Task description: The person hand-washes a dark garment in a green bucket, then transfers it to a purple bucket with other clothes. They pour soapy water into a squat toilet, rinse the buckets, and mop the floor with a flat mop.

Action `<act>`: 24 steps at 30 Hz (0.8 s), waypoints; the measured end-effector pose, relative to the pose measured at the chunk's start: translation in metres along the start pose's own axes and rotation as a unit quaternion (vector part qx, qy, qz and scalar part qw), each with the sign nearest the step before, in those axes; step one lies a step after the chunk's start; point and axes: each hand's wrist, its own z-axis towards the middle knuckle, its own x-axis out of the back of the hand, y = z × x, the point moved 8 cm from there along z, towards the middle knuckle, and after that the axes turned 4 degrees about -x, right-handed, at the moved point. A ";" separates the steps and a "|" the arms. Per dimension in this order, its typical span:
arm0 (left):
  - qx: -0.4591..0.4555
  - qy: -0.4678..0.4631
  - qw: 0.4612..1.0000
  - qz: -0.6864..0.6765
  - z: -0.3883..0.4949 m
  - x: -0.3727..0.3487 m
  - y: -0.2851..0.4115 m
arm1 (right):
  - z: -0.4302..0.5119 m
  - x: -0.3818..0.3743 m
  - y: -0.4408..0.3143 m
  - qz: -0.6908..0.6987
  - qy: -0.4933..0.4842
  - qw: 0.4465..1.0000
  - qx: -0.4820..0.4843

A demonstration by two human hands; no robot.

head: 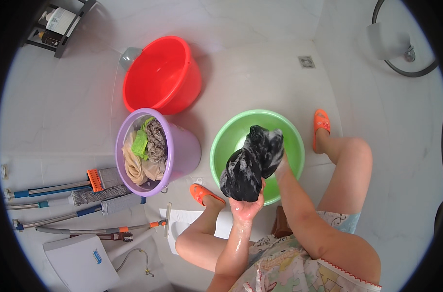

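A wet black cloth garment (pixel 243 171) streaked with white suds is bunched up over the green plastic basin (pixel 218 140). My left hand (pixel 247 207) grips the garment's near end from below, its wrist wet and foamy. Behind the far right part of the cloth is my right hand (pixel 282 163), mostly hidden, holding the other end. Between the two hands the garment looks gathered and folded. Some whitish foam shows on the basin floor to the left of it.
Left of the basin stands a purple bucket (pixel 186 153) of wet cloths, with a red tub (pixel 163 78) behind it. Mops (pixel 101 197) lean along the left wall beside a white cistern (pixel 81 261). Orange slippers (pixel 321 122) flank the basin; a floor drain (pixel 306 62) lies beyond.
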 end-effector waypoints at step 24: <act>-0.005 0.077 0.442 0.893 0.060 0.024 0.066 | 0.026 -0.055 -0.016 -0.590 0.135 0.783 -0.144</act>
